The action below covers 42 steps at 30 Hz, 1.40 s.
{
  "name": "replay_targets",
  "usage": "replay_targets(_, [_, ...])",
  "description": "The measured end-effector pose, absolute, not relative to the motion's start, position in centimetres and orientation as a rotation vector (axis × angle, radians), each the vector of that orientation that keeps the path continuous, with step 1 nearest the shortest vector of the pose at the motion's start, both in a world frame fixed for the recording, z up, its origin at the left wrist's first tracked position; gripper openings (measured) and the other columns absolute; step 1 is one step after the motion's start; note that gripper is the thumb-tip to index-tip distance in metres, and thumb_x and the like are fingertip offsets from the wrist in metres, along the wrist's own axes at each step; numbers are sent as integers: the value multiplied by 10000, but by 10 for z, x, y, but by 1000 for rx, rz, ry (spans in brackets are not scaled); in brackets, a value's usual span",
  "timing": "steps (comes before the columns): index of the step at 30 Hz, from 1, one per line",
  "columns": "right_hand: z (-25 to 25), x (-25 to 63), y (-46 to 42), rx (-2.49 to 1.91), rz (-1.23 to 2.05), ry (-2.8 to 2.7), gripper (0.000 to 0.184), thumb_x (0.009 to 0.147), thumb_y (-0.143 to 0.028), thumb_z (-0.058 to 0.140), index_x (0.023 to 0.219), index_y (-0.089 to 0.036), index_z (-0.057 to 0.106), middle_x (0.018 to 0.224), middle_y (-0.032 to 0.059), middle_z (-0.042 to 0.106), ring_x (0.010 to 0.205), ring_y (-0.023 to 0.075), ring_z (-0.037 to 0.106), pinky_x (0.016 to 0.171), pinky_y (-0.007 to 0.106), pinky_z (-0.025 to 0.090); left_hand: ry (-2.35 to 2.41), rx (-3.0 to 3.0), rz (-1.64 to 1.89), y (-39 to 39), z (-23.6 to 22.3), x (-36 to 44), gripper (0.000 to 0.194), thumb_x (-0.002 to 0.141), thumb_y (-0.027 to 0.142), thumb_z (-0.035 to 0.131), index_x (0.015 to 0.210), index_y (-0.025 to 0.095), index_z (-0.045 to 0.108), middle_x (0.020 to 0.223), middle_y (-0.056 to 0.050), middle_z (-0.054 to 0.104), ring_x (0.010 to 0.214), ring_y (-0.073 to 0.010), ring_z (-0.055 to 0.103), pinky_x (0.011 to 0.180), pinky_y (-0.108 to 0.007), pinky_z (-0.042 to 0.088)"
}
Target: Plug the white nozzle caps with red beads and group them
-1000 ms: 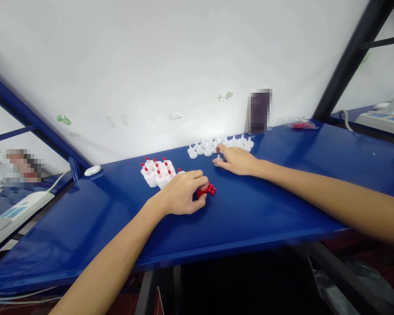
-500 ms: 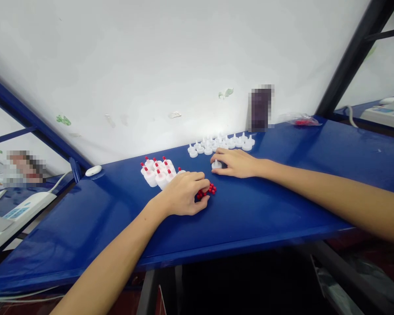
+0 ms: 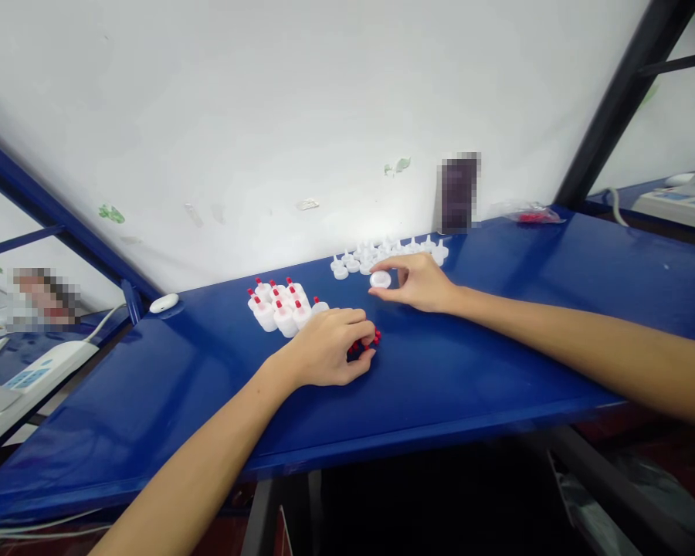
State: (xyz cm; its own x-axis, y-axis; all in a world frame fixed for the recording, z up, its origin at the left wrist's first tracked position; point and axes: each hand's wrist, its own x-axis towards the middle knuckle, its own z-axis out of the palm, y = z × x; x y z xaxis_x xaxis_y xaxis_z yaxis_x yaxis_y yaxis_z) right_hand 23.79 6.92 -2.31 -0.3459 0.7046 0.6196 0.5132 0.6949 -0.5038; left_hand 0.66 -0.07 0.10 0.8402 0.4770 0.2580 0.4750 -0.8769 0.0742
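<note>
My right hand (image 3: 420,281) pinches a white nozzle cap (image 3: 381,279) between thumb and fingers, raised above the table. Its round hollow underside faces me. My left hand (image 3: 337,347) curls low over a small pile of red tip caps (image 3: 377,337). Its thumb and index finger stand a little apart around some of them, and the hand partly hides the pile. To the left of that hand stand several white bottles (image 3: 285,321) with red tips on their nozzles. Behind my right hand, more white nozzle caps (image 3: 340,272) stand upright in a group.
The blue table (image 3: 452,371) runs along a white wall. A dark blurred panel (image 3: 459,193) leans there, beside a clear bag with red pieces (image 3: 536,217). A white oval case (image 3: 164,303) lies at the left, near a white power strip (image 3: 40,386). Metal posts flank the table.
My right hand has lifted the nozzle cap off the table and tipped it so its underside shows. My left hand has shifted slightly right and down over the red caps.
</note>
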Motion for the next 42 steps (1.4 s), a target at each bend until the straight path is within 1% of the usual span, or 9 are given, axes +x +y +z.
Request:
replay_targets(7, [-21, 234, 63, -835, 267, -2146, 313, 878, -417, 612, 1024, -163, 722, 753, 27, 689, 607, 140, 555, 677, 293, 435, 729, 2962, 578, -6, -3, 14, 78, 891, 211, 549, 820, 180, 561, 755, -2, 588, 656, -128, 516, 623, -272, 395])
replay_targets(11, [-18, 231, 63, -952, 172, -2208, 325, 941, -479, 517, 877, -186, 641, 621, -20, 577, 609, 144, 487, 794, 340, 394, 696, 2921, 642, -9, -7, 19, 73, 915, 221, 553, 857, 181, 572, 744, 5, 591, 633, -117, 506, 629, -265, 400])
replay_targets(14, [-14, 231, 60, -1011, 217, -2193, 293, 902, -460, 539, 765, -202, 561, 574, -37, 502, 576, 137, 436, 687, 307, 365, 687, 2878, 735, -8, -7, 19, 67, 934, 219, 548, 889, 183, 581, 745, 8, 584, 627, -110, 501, 613, -254, 399])
replay_targets(19, [-9, 230, 54, -856, 700, -2168, 83, 783, -269, 562, 775, -209, 506, 739, 2, 627, 650, 152, 592, 622, 284, 445, 772, 2706, 1062, -3, -10, 16, 54, 935, 225, 581, 893, 190, 582, 685, 44, 501, 587, -89, 453, 579, -229, 380])
replay_targets(24, [-9, 225, 49, -729, 1179, -1949, 112, 732, -183, 542, 786, -213, 449, 1008, 55, 680, 717, 165, 694, 592, 291, 550, 836, 2624, 1155, 0, -13, 17, 53, 923, 230, 587, 890, 190, 583, 652, 63, 458, 544, -77, 405, 550, -220, 356])
replay_targets(31, [-14, 225, 58, -816, 685, -1996, 117, 846, -332, 669, 849, -216, 681, 1076, 64, 583, 1031, 223, 602, 903, 399, 513, 842, 2627, 1158, 1, -14, 17, 46, 921, 222, 588, 893, 187, 582, 646, 69, 433, 548, -74, 405, 557, -222, 351])
replay_targets(33, [-13, 226, 58, -831, 565, -2016, 209, 879, -411, 672, 814, -217, 714, 1023, 54, 559, 972, 207, 586, 946, 403, 467, 856, 2618, 1182, 2, -14, 17, 49, 922, 231, 589, 896, 190, 582, 638, 71, 434, 544, -78, 405, 556, -225, 352])
replay_targets(37, [-10, 228, 53, -775, 503, -2081, 384, 968, -470, 561, 746, -197, 715, 842, 35, 589, 782, 165, 565, 772, 323, 448, 905, 2598, 1228, 4, -15, 17, 54, 919, 238, 592, 892, 191, 584, 621, 74, 417, 543, -82, 405, 562, -229, 359])
replay_targets(42, [-11, 226, 48, -767, 661, -2167, 342, 984, -445, 531, 838, -178, 686, 661, -15, 630, 537, 109, 520, 608, 265, 410, 950, 2559, 1265, 5, -14, 17, 50, 921, 236, 581, 892, 196, 582, 619, 74, 414, 548, -85, 410, 567, -231, 365])
